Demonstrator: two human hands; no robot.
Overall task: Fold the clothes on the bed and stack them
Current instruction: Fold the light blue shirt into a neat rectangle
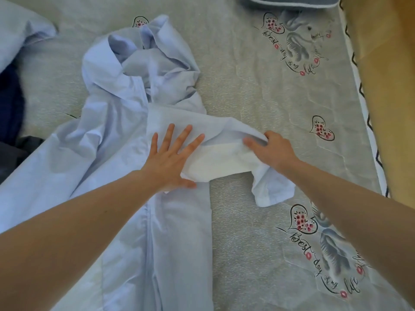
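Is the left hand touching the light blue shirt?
Touching. The head view shows the left hand lying flat, fingers spread, pressing on the light blue shirt with no gap.

a home bedroom. a bed fills the view, spread with a grey quilted cover printed with hearts and script, a pale blue shirt lying on it. a dark pillow sits at the far edge, wooden flooring alongside.

On the bed, a pale blue shirt lies crumpled toward eleven o'clock, the left hand pressing flat on it while the right hand pinches its sleeve at three o'clock.
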